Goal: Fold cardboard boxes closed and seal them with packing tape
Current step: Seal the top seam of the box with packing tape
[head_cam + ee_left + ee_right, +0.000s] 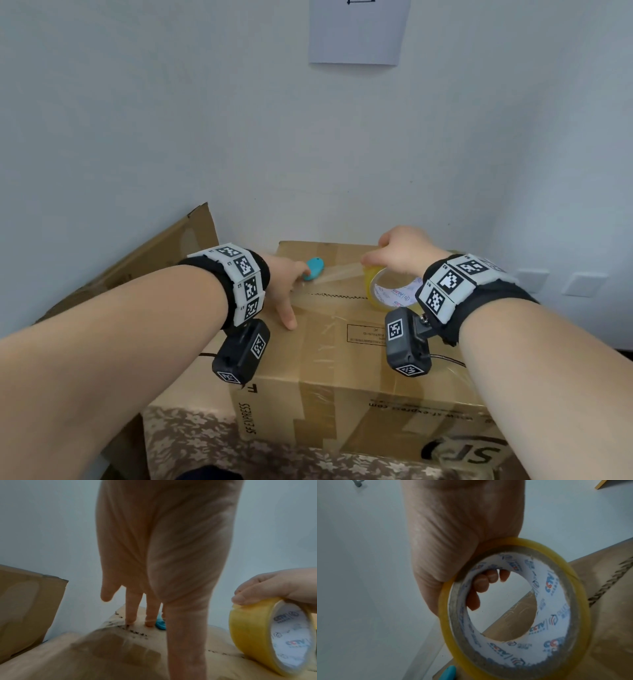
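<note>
A brown cardboard box [342, 370] lies in front of me with its top flaps down, and a jagged seam [335, 295] runs across the top. My left hand [291, 294] rests on the top's left end, its straight fingers [131, 619] pressing by the seam. My right hand [400, 250] grips a yellowish roll of clear packing tape [387, 291], with fingers [481, 584] hooked through its core. A strip of tape [339, 274] runs from the roll [583, 608] toward my left hand. A small turquoise object [314, 269] lies on the box just beyond my left fingers.
A second cardboard box [164, 253] with a raised flap stands at the left against the wall. The taped box sits on a floral-patterned surface [191, 442]. A sheet of paper [358, 31] hangs on the wall, and wall sockets [534, 279] are at the right.
</note>
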